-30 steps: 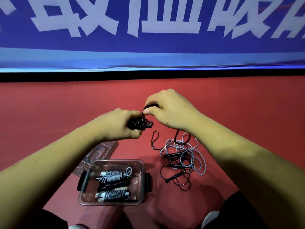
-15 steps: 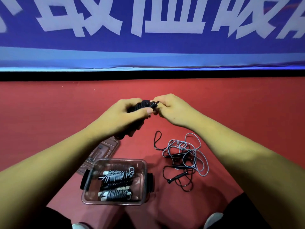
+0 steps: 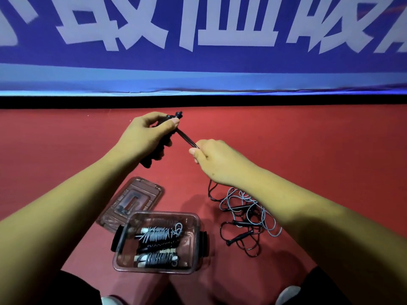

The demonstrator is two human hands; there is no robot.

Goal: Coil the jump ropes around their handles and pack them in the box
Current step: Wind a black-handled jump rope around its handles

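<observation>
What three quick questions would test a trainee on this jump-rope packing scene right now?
1. Fill in: the right hand holds a black ___ taut from the handles that the left hand grips.
2. True or false: the box already holds coiled ropes.
3. Where is the lid? A) closed on the box B) on the floor beside the box C) in the right hand
Key: 1 rope; 2 true; 3 B.
</observation>
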